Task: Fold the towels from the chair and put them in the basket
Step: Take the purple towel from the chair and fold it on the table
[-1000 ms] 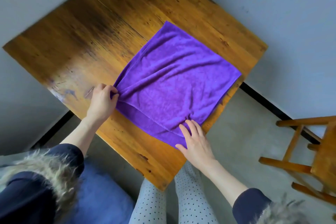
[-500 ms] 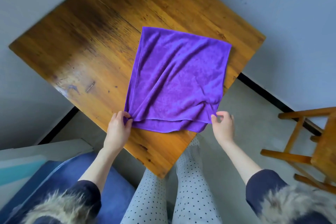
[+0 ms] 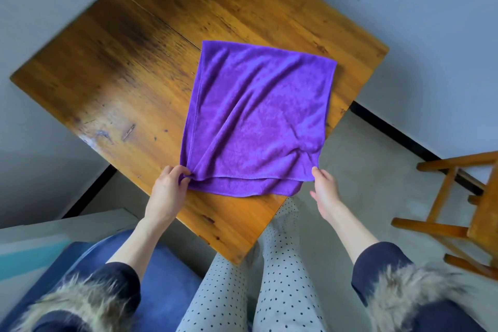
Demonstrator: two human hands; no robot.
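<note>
Head view looks down on your wooden table [image 3: 113, 83], set cornerwise to you against a grey wall [image 3: 431, 21]. On the far left, beside the table's near-left edge, a black skirting strip [image 3: 91, 191] runs along the foot of the wall, and below it sits a blue cushion [image 3: 161, 291] next to a pale surface with a teal patch. The tabletop is worn: a dark stain crosses its left half, and pale scuffs mark the near-left edge.

Your left hand [image 3: 167, 191] pinches the near-left corner of the purple towel [image 3: 258, 116], fingers curled around the bunched cloth over the table's near-left edge. The towel lies doubled on the right half of the table, its far edge well short of the far corner, its near hems almost aligned, the lower layer showing just below the upper. Its near-right corner overhangs the table's near-right edge. Creases fan from the pinched corner.

Your right hand [image 3: 326, 191] is at that overhanging corner, one fingertip touching it, the other fingers straight and relaxed, gripping nothing.

Rightmost, a wooden chair [image 3: 458, 224] stands on the grey floor [image 3: 377, 170], well apart from the table.
</note>
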